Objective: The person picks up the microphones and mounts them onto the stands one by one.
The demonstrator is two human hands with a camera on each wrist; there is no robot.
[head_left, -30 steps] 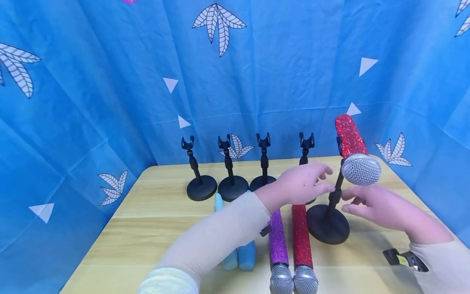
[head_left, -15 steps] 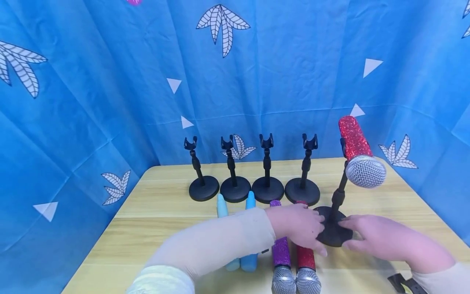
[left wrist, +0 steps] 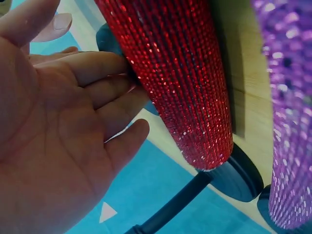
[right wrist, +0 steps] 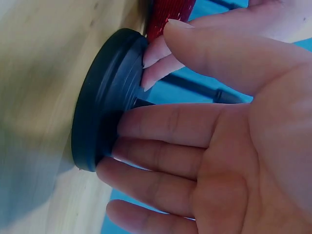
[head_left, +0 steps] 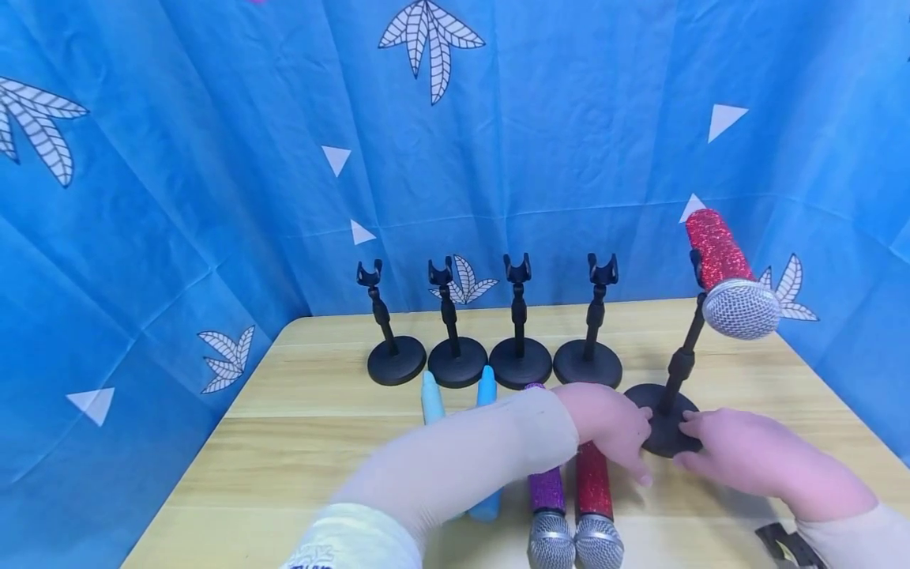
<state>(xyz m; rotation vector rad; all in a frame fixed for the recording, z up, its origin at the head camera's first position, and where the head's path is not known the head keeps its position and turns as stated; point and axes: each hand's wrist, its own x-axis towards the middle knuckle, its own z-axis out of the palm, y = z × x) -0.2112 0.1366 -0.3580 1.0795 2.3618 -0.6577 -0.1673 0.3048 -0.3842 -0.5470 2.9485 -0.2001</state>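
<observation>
One red microphone [head_left: 718, 249] rests in the cradle at the top of a black stand [head_left: 681, 365], at the right side of a pale wooden table [head_left: 284, 442]; from my remote seat I see its silver mesh head tipped toward the viewer. The left hand [head_left: 614, 427] reaches over a second red microphone lying on the wood and touches the stand's round base [head_left: 661, 446] with its fingertips. The right hand [head_left: 753, 458] meets that base from the other side, fingers nearly straight, thumb held apart. Neither hand is curled round anything; I read it as a light press from both sides. The step in hand, I judge, is positioning the loaded stand by its base, and the next move calls for even pressure, so the disc slides flat and the high microphone does not sway. Four bare stands [head_left: 520, 363] line the far side, each a smooth disc, a slim post and a U-shaped cradle, apparently plastic. Nearer lie the second red microphone [head_left: 593, 482] and a purple microphone [head_left: 547, 494], side by side, their straight barrels crusted with glittering beads, heads of metallic mesh toward me. Partly hidden by the left sleeve [head_left: 469, 450] are a pale blue rod [head_left: 432, 399] and a blue rod [head_left: 486, 387], both smooth, matte and tapered.
</observation>
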